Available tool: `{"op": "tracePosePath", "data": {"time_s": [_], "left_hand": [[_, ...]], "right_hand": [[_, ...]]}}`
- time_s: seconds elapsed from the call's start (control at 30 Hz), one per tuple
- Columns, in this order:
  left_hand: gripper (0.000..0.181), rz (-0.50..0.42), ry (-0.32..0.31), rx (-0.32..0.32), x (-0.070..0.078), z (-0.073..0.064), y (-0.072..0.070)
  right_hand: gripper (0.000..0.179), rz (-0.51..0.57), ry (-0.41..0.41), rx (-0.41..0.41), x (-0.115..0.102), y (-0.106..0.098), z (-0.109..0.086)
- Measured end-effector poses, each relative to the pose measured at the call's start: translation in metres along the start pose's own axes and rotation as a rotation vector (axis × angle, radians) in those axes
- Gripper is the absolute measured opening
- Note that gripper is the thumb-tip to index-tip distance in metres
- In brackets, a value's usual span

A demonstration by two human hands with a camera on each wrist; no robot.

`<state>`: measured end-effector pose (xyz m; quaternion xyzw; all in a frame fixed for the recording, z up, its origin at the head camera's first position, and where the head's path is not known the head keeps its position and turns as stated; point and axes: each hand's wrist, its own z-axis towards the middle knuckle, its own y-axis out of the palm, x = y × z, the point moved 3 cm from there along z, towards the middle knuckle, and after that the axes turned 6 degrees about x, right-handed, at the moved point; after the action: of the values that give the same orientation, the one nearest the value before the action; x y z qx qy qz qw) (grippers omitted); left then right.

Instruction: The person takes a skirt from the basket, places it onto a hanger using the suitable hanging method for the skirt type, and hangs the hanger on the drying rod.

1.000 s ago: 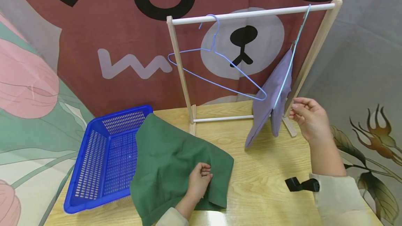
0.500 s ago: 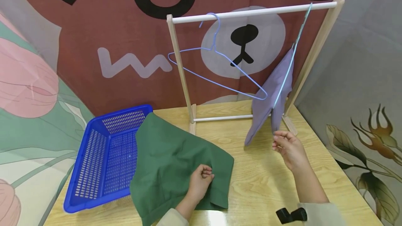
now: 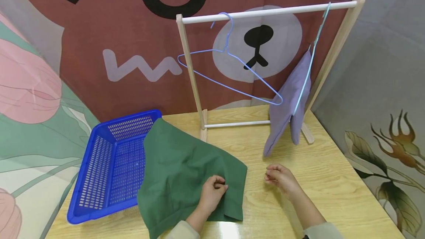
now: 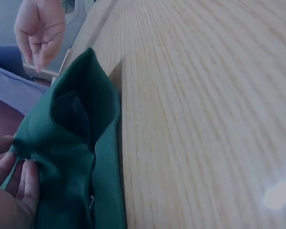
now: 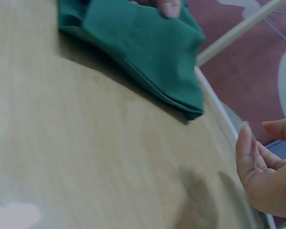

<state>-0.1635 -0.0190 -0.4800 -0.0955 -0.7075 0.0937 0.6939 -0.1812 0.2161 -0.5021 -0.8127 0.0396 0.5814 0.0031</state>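
Note:
A green garment (image 3: 179, 165) lies spread on the table, its left part overlapping the basket in the head view. My left hand (image 3: 212, 193) pinches a fold of it between thumb and fingers. In the left wrist view, an open fabric end of the green garment (image 4: 76, 114) gapes beyond those fingers (image 4: 31, 183). To the right of the cloth, over the table, my right hand (image 3: 282, 180) holds nothing, its fingers loosely bent and thumb apart. Behind it a purple garment (image 3: 289, 99) hangs from a light-teal hanger (image 3: 307, 75).
A wooden rack (image 3: 190, 69) with a white top rail (image 3: 269, 11) stands at the back. On it hangs a bare blue hanger (image 3: 229, 90). A blue plastic basket (image 3: 93, 172) sits at the left. The wooden table (image 3: 318, 165) meets a printed cloth backdrop (image 3: 132, 95).
My right hand has moved from beside the hanging purple garment down and left toward the green one. The purple garment has swung slightly. My left hand stays nearly in place on the green garment.

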Motion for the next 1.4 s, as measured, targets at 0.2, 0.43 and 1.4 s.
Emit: {"op": "tracePosePath", "data": {"time_s": [0.2, 0.43, 1.4], "left_hand": [[0.014, 0.012, 0.022, -0.004, -0.026, 0.007, 0.001], [0.016, 0.076, 0.023, 0.049, -0.035, 0.01, -0.016], [0.012, 0.519, 0.354, 0.636, 0.009, -0.023, -0.118]], "right_hand": [[0.031, -0.09, 0.041, -0.122, 0.017, 0.017, -0.001], [0.029, -0.127, 0.071, -0.229, 0.026, 0.038, -0.007], [0.025, -0.077, 0.178, -0.244, 0.051, 0.073, -0.029]]}}
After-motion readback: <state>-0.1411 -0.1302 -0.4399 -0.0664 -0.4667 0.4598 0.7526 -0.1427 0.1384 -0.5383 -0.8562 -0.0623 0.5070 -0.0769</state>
